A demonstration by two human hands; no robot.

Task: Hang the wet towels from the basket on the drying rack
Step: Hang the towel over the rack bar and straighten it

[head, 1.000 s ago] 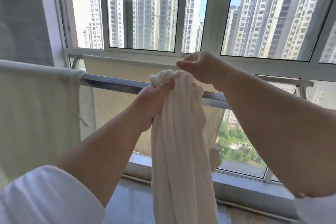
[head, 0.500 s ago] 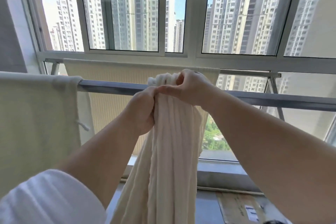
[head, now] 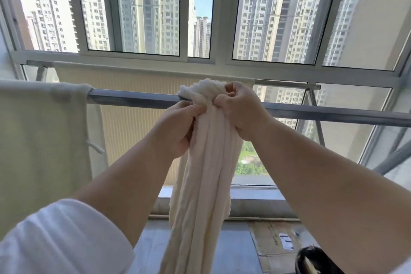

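Note:
A bunched cream towel [head: 204, 180] hangs in long folds from both my hands, its top end lying on the near grey rail of the drying rack [head: 333, 114]. My left hand [head: 178, 129] grips the bunch just below the rail. My right hand [head: 239, 109] grips the gathered top at rail height. Another cream towel [head: 42, 140] is draped over the same rail at the left. A third, ribbed towel [head: 138, 122] hangs from the far rail behind. Only a dark rim, perhaps the basket [head: 311, 261], shows at the bottom right.
Large windows [head: 133, 6] stand close behind the rack. A low sill [head: 255, 204] runs under them. Flattened cardboard [head: 273, 242] lies on the grey floor at the right. The rack's slanted legs [head: 315, 118] stand at the right.
My right hand came down from above the towel onto its gathered top. The bunch settled onto the near rail. The view has shifted to the right and downward.

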